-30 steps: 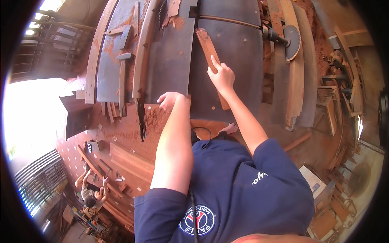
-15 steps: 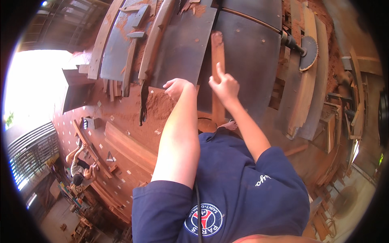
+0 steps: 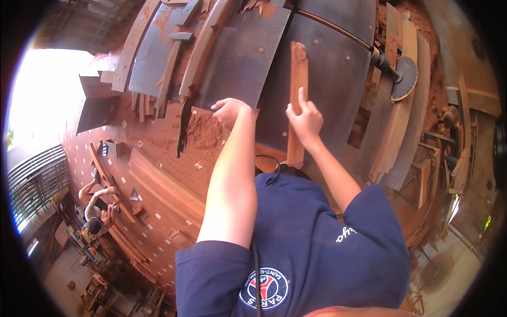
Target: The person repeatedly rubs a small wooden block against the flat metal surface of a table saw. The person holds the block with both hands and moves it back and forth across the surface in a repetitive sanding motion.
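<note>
My right hand (image 3: 306, 119) is closed at the side of a narrow wooden strip (image 3: 299, 71), its index finger stretched along the wood. The strip lies lengthwise over the dark flat tabletop (image 3: 338, 74), its near end close to my body. At the table's near left edge, my left hand (image 3: 232, 112) is bent at the wrist with the fingers curled. Nothing shows in it, though its palm side is partly hidden. Left of it are a long wooden rail (image 3: 203, 53) and a hammer (image 3: 170, 71) with a wooden handle.
A toothed circular saw blade (image 3: 405, 79) stands on a shaft at the table's right, beside long boards (image 3: 404, 124). Reddish sawdust (image 3: 203, 129) covers the floor, where planks (image 3: 163, 179) lie. Another person (image 3: 96, 214) crouches at far left by a long timber.
The view has shifted slightly, so the table appears further right. My right hand and the strip have moved a little to the right. My left hand keeps its curled pose.
</note>
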### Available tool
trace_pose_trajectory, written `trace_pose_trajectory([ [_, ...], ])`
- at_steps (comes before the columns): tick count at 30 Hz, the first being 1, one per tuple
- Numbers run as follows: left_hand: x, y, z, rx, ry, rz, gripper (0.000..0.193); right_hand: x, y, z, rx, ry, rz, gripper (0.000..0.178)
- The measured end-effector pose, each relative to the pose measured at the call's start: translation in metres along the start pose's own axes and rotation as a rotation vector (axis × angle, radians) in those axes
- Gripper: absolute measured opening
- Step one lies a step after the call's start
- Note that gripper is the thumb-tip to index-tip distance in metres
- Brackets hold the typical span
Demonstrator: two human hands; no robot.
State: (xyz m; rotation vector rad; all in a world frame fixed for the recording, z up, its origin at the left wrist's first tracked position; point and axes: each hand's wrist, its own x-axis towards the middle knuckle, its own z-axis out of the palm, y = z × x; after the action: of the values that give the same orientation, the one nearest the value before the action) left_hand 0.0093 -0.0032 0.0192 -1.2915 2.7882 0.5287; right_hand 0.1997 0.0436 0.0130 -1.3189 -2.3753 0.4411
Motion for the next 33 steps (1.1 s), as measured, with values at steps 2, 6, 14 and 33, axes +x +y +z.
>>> trace_pose_trajectory([
  [2, 0.001, 0.001, 0.003, -0.017, 0.011, 0.005, 0.051, -0.016, -0.017, 0.002, 0.005, -0.058, -0.055, 0.065],
  [6, 0.003, 0.001, 0.007, -0.021, 0.022, -0.004, 0.05, -0.014, -0.013, -0.013, -0.024, -0.211, -0.095, 0.068],
  [14, 0.004, -0.002, 0.011, 0.008, 0.062, 0.013, 0.047, 0.057, 0.106, -0.049, -0.286, 0.031, -0.021, 0.062],
  [33, 0.006, -0.001, 0.011, -0.021, 0.063, 0.005, 0.051, -0.008, 0.091, -0.065, -0.14, -0.113, -0.328, 0.061],
])
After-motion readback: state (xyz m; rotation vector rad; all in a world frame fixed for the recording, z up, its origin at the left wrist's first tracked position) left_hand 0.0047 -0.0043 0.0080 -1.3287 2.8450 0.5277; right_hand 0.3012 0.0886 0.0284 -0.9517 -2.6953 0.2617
